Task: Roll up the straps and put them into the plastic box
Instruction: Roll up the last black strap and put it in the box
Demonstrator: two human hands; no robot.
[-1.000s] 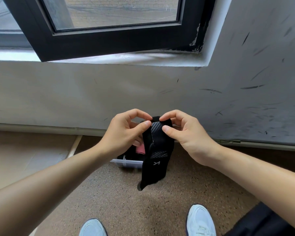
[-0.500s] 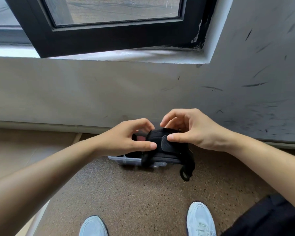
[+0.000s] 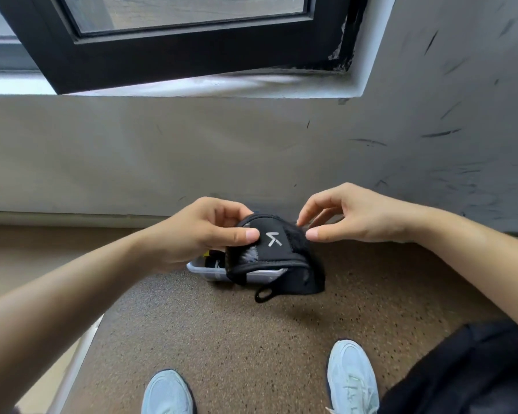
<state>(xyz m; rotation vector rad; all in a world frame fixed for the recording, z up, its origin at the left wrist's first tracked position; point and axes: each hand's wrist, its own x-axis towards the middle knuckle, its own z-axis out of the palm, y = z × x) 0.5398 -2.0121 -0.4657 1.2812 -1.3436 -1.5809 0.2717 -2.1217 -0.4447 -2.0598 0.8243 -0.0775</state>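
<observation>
Strap [image 3: 277, 255] partly rolled, held in the air over plastic box [image 3: 210, 272] on floor [image 3: 251, 339].
White K-like logo [image 3: 273, 239] on top faces me. My left grip [image 3: 204, 231] pinches strap's left side, thumb beside logo; right grip [image 3: 356, 216] fingertips at right edge, can't tell if grasping.

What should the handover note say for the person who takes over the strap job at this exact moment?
Left hand: grips the black strap, thumb on top beside its logo.
Right hand: thumb and fingertips appear to pinch the strap's right edge.
Plastic box: on the floor below the strap, with some items already inside.
Done: the strap is partly rolled and held above the box; its loop end hangs loose.
Left: finish the roll, then put it into the box.
</observation>
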